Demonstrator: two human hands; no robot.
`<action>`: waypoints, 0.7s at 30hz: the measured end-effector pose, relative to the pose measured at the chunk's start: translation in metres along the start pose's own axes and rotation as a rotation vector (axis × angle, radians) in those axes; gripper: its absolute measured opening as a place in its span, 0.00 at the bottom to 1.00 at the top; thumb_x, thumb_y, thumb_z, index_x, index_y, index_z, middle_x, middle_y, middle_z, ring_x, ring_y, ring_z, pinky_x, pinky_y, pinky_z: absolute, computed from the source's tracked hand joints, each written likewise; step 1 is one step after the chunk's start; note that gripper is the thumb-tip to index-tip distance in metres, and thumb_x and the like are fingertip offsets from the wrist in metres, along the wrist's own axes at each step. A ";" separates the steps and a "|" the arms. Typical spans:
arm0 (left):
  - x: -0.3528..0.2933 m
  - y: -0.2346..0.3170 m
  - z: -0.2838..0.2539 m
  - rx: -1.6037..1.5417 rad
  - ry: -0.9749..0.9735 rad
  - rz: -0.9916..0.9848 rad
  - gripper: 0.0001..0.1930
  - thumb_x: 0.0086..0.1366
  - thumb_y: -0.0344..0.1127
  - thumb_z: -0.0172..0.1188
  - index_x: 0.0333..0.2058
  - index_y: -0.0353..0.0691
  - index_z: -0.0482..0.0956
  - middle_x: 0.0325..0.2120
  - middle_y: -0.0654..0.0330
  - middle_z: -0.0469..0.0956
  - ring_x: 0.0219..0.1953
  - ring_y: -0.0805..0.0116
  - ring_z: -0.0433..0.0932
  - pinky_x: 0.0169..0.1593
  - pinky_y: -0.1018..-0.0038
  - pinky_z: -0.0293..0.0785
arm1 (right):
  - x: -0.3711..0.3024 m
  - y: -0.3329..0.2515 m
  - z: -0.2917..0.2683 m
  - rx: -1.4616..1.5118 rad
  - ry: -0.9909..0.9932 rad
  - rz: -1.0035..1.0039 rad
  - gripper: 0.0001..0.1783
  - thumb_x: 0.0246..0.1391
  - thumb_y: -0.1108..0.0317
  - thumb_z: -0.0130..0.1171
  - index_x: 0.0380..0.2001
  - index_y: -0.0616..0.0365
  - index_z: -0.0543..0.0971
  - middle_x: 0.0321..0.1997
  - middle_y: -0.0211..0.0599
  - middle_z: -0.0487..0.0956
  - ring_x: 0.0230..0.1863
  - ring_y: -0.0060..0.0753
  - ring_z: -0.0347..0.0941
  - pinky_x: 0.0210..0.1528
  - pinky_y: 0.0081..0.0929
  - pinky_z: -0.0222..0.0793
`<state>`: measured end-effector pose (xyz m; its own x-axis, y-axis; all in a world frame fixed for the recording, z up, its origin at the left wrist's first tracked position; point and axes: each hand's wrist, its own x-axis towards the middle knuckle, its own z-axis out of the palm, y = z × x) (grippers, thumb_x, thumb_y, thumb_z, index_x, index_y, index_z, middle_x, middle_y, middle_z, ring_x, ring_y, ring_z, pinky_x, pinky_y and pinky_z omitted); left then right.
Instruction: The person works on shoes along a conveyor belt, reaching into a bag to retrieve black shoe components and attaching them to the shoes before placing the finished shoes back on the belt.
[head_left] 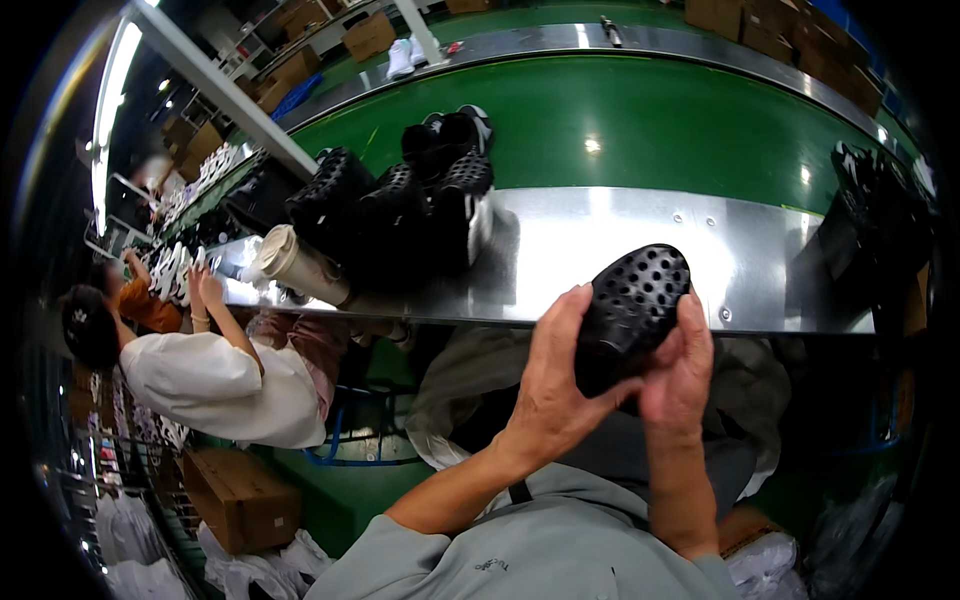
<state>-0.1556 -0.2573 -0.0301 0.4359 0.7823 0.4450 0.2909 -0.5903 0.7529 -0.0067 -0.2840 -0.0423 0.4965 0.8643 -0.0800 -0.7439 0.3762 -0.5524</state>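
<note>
Both my hands hold a glossy black shoe with a perforated toe (640, 290) above the near edge of the metal bench. The toe points away from me, and round holes cover its top. My left hand (555, 375) grips its left side, with the thumb underneath toward the heel end. My right hand (680, 375) is wrapped round the right side, fingers pressed along it. The shoe's rear and underside are dark and partly hidden by my hands. Several similar black perforated shoes (395, 200) stand grouped on the bench to the left.
The shiny metal bench (600, 225) runs across in front of me. A lidded cup (300, 265) stands at its near edge on the left. Dark shoes (865, 190) are piled at the right. A person in white (230, 385) works at the left, near a cardboard box (240, 500).
</note>
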 end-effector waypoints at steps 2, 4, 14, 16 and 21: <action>0.012 -0.002 -0.013 0.110 0.167 0.082 0.51 0.46 0.27 0.80 0.67 0.35 0.60 0.57 0.48 0.70 0.59 0.54 0.73 0.61 0.65 0.71 | 0.008 0.021 0.018 0.099 -0.063 0.029 0.29 0.70 0.62 0.54 0.67 0.63 0.63 0.58 0.41 0.76 0.57 0.34 0.76 0.63 0.35 0.72; 0.026 -0.010 -0.041 0.113 0.244 0.142 0.48 0.47 0.26 0.79 0.66 0.35 0.61 0.56 0.50 0.71 0.58 0.58 0.74 0.61 0.66 0.72 | 0.015 0.031 0.044 0.071 -0.191 0.073 0.33 0.72 0.55 0.50 0.71 0.63 0.57 0.59 0.43 0.75 0.61 0.36 0.72 0.63 0.36 0.69; 0.119 -0.056 -0.148 0.682 0.645 -0.144 0.42 0.53 0.40 0.76 0.63 0.33 0.65 0.51 0.43 0.75 0.57 0.45 0.74 0.60 0.57 0.71 | 0.024 0.019 -0.004 -0.342 -0.274 0.183 0.17 0.66 0.66 0.60 0.52 0.67 0.76 0.39 0.38 0.81 0.39 0.28 0.78 0.45 0.28 0.76; 0.121 -0.068 -0.146 0.804 0.654 -0.220 0.43 0.53 0.47 0.75 0.63 0.33 0.65 0.51 0.41 0.75 0.56 0.41 0.74 0.60 0.55 0.71 | 0.019 0.019 -0.015 -0.335 -0.242 0.198 0.16 0.65 0.67 0.61 0.50 0.67 0.77 0.38 0.37 0.81 0.37 0.27 0.77 0.43 0.26 0.75; 0.127 -0.076 -0.141 0.932 0.594 -0.390 0.44 0.57 0.55 0.71 0.65 0.35 0.64 0.55 0.39 0.75 0.58 0.41 0.74 0.62 0.55 0.71 | 0.010 0.019 -0.037 -0.375 -0.215 0.240 0.14 0.64 0.67 0.61 0.48 0.66 0.79 0.36 0.36 0.81 0.36 0.25 0.77 0.41 0.24 0.73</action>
<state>-0.2422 -0.0849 0.0371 -0.2153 0.7666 0.6050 0.9360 -0.0145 0.3516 0.0005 -0.2807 -0.0842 0.1976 0.9761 -0.0905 -0.5939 0.0458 -0.8033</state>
